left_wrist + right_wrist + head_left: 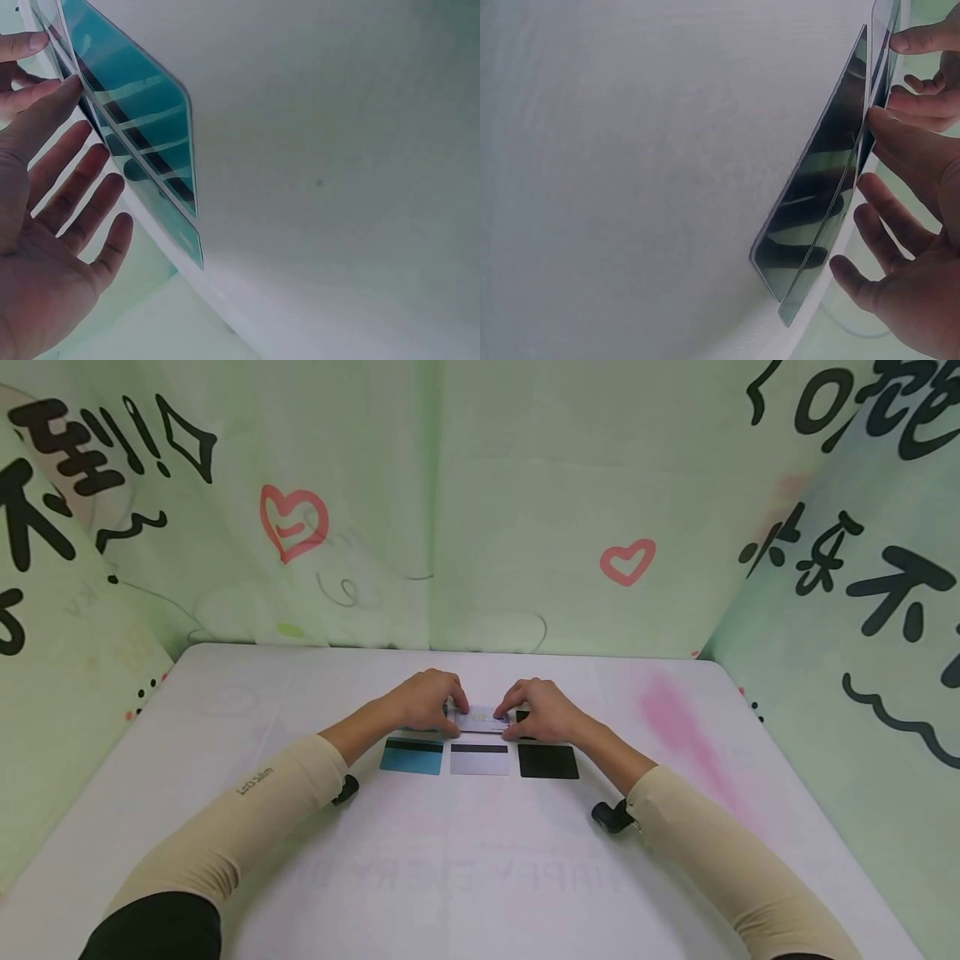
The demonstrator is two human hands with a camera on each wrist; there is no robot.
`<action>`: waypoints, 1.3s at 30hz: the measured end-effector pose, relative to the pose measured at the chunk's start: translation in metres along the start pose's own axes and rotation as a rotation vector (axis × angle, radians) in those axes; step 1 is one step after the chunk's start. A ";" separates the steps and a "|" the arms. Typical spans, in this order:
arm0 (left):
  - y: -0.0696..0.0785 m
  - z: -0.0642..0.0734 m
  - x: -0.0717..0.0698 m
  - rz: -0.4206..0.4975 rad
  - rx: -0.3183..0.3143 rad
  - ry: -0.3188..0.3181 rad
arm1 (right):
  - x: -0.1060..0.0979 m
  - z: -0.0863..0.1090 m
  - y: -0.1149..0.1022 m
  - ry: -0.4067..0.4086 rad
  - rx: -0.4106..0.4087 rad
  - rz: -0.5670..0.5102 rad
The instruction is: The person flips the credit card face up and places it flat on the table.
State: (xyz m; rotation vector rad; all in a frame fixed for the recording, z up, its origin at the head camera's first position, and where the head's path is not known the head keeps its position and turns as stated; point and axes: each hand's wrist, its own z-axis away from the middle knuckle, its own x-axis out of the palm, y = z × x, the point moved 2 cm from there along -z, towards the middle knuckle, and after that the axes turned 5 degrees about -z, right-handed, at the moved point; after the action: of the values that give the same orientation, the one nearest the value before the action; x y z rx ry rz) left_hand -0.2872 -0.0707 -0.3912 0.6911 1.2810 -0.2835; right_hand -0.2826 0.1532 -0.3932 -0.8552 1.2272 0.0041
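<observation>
Both hands meet at a pale lavender card [480,719], the middle one of the farther row on the table. My left hand [426,699] pinches its left side between thumb and forefinger, the other fingers spread in the left wrist view. From the opposite side my right hand [547,710] pinches it with thumb and forefinger. Nearer to me lie a blue card [411,760], a second lavender card [480,763] and a black card [549,762], the first two with dark stripes. Partly hidden by the hands, another blue card [169,206] and another black card [806,281] flank the middle one.
A white table [465,877] with faint lettering and a pink smear at right carries the cards. Behind it and at both sides hang pale green curtains [510,485] with hearts and dark characters. Dark wrist cameras [612,817] sit below the sleeves.
</observation>
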 end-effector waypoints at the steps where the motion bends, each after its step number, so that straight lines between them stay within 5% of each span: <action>1: 0.000 0.000 0.000 -0.005 0.001 0.000 | 0.000 0.000 0.001 0.002 0.003 0.001; 39: 0.021 -0.019 -0.003 0.028 0.028 0.016 | -0.019 0.021 0.018 0.096 0.013 -0.031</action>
State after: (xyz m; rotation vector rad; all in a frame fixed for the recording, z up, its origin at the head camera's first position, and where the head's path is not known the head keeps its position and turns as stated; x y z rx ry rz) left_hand -0.2913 -0.0432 -0.3846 0.7361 1.2838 -0.2734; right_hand -0.2803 0.1862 -0.3860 -0.8708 1.3020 -0.0707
